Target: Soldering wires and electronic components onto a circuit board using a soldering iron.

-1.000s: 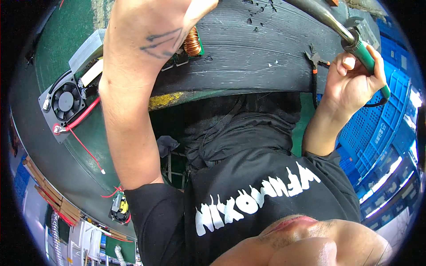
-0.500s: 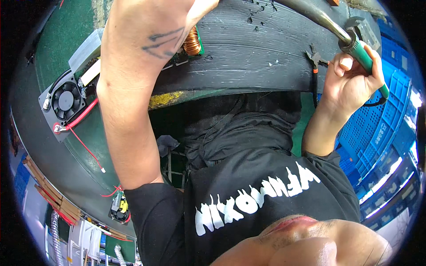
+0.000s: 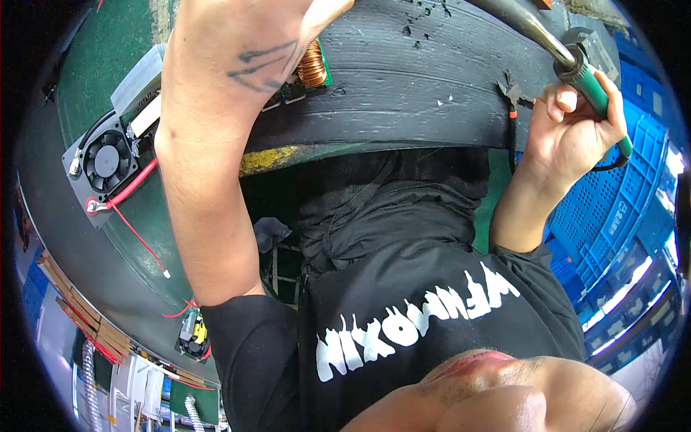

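Note:
In the head view my right hand (image 3: 572,140) is closed round the green handle of a soldering iron (image 3: 593,93). Its long metal shaft slants up and left, and the tip lies beyond the upper edge. My left hand (image 3: 277,18) reaches to the top of the view, where its fingers are cut off, so what they touch is hidden. Partly covered by my left forearm is a green circuit board with a copper-wire coil (image 3: 312,66). Diagonal cutters (image 3: 512,101) with dark, orange-marked handles lie at the bench edge, left of my right hand.
The black, scarred bench top (image 3: 403,93) spans the upper middle. At left are a black fan (image 3: 108,161) on a metal plate with a thick red cable (image 3: 137,183), and a small circuit assembly (image 3: 193,335). Blue plastic crates (image 3: 612,194) stand at right.
My right hand and the soldering iron have shifted very slightly to the right. My left arm has barely moved.

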Tool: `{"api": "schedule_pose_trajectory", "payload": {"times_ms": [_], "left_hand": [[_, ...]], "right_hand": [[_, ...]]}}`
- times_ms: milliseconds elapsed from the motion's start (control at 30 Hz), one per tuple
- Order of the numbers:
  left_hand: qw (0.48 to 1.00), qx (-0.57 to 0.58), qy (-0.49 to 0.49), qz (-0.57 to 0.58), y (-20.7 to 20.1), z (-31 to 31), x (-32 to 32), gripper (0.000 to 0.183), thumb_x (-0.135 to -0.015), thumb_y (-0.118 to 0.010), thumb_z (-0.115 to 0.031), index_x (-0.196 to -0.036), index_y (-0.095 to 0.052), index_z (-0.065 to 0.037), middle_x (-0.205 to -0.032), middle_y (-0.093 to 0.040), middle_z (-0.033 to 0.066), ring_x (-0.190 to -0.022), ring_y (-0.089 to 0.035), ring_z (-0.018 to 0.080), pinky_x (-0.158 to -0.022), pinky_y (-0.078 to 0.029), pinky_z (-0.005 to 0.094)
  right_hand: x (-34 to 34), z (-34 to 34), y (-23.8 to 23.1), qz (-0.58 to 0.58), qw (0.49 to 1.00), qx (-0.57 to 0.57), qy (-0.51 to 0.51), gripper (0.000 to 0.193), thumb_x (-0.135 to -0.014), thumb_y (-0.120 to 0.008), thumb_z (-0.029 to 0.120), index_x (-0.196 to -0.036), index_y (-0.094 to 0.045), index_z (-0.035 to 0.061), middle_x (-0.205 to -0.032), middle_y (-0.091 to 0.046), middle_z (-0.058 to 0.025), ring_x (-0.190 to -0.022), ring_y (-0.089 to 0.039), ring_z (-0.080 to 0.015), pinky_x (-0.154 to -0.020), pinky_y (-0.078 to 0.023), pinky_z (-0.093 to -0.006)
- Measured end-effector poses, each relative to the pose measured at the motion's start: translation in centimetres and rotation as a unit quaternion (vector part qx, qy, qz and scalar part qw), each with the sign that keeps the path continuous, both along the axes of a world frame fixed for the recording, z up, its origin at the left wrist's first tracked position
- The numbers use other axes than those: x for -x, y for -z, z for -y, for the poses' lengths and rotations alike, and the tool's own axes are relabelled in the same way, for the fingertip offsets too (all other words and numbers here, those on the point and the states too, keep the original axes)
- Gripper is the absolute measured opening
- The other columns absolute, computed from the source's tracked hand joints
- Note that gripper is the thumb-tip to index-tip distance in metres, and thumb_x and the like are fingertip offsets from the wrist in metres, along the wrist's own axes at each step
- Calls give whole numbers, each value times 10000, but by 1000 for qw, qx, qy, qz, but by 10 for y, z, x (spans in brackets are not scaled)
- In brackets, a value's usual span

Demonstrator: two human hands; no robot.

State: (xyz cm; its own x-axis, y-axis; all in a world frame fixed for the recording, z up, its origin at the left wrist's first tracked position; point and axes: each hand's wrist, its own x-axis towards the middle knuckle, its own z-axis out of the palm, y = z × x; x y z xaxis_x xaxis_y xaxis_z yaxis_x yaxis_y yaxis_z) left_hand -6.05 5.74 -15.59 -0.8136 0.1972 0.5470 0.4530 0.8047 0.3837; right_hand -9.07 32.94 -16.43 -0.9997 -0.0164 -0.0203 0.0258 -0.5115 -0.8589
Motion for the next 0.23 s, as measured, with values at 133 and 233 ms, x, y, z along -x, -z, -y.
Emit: {"api": "schedule_pose_trajectory", "payload": {"times_ms": [133, 233], "left_hand": [[999, 18, 22, -24, 5, 1, 4, 100, -676, -619, 60, -743, -551, 29, -928, -627, 185, -564, -580, 165, -510, -471, 242], [1000, -10, 12, 13, 4, -1, 4, 97, -677, -617, 58, -742, -553, 27, -939, -633, 174, -624, -611, 182, -514, -477, 243]], "right_hand": [[1, -1, 6, -7, 1000, -18, -3, 357, -895, -424, 327, -930, -597, 17, -658, -610, -147, -475, -562, -240, -383, -426, -306], [1, -3, 7, -13, 999, -25, -18, 356, -897, -421, 335, -941, -600, 30, -663, -613, -149, -487, -568, -237, -396, -434, -308]]}}
